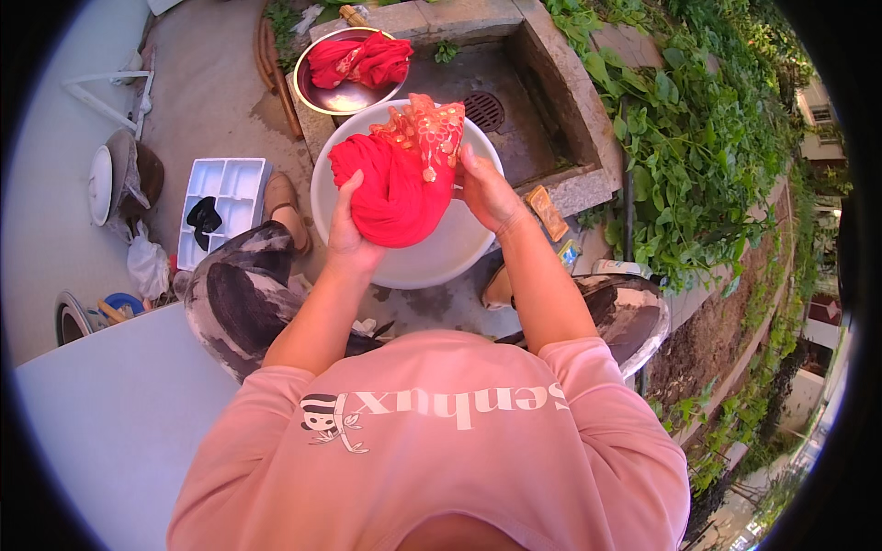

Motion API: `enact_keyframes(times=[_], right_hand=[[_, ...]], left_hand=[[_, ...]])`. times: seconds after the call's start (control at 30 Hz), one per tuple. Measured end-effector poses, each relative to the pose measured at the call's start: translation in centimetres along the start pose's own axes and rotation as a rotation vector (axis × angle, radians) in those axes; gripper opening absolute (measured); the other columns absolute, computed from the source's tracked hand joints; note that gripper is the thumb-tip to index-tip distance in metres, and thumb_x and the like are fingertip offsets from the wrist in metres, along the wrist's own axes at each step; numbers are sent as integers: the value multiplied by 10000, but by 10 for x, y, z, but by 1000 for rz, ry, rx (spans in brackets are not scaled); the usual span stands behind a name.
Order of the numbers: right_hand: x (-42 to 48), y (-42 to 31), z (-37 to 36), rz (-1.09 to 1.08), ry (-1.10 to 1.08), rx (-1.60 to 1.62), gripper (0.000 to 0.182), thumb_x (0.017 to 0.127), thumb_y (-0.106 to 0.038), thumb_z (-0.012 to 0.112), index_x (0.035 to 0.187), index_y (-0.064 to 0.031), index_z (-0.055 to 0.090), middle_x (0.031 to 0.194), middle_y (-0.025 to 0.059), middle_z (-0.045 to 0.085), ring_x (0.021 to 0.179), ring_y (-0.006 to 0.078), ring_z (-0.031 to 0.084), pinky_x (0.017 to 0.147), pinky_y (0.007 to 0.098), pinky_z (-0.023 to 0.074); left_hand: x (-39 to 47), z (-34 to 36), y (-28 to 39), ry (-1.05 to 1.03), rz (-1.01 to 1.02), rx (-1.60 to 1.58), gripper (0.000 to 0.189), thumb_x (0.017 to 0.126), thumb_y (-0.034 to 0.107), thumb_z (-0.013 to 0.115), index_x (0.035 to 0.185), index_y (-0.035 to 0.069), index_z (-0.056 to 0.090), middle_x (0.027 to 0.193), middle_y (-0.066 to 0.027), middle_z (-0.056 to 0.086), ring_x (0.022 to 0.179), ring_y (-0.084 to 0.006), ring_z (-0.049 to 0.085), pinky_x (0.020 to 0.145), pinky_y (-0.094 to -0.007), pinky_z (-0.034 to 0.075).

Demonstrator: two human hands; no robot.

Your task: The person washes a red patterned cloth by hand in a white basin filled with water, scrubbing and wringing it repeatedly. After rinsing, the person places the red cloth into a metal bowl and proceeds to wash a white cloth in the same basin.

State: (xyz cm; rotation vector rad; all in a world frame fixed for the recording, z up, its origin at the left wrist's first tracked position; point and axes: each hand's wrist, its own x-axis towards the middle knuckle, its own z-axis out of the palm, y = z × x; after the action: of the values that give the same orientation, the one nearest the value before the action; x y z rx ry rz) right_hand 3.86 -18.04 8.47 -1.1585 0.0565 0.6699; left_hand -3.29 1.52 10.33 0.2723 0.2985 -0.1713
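Observation:
Between my two hands is a bundled red cloth with a gold-sequinned, patterned edge, held above a white plastic basin. My left hand grips its left side, thumb on top and fingers hidden beneath. My right hand holds the right side near the sequinned part, its fingers partly behind the cloth. Just beyond the basin, a metal bowl contains another twisted red cloth with gold trim.
A stone-edged washing trough with a drain grate lies ahead. At right are a soap bar, a bottle and leafy plants. To the left, a white compartment tray bears a black cloth-like item.

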Motion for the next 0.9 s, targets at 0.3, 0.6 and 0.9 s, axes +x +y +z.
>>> enact_keyframes(times=[0.3,0.6,0.9], right_hand=[[20,56,6,-71,-11,686,609,960,-487,525,1417,-94,437,1434,92,490,1301,247,481,1105,422,380],[23,24,-14,-256,112,577,415,911,-200,600,1282,-36,514,1205,114,627,1084,248,628,961,400,504],[14,9,-1,-260,279,121,266,783,50,665,1045,17,629,987,105,688,869,195,680,792,322,550]], left_hand=[[2,-1,-10,17,-68,-27,606,904,282,640,1411,51,404,1384,-111,521,1266,-264,508,1099,-434,381],[4,4,-12,0,-174,192,571,931,282,613,1402,34,406,1365,-126,535,1228,-244,543,1058,-415,433],[18,3,-1,-29,-25,627,608,910,218,665,1408,25,374,1329,-117,534,1167,-202,567,992,-359,478]])
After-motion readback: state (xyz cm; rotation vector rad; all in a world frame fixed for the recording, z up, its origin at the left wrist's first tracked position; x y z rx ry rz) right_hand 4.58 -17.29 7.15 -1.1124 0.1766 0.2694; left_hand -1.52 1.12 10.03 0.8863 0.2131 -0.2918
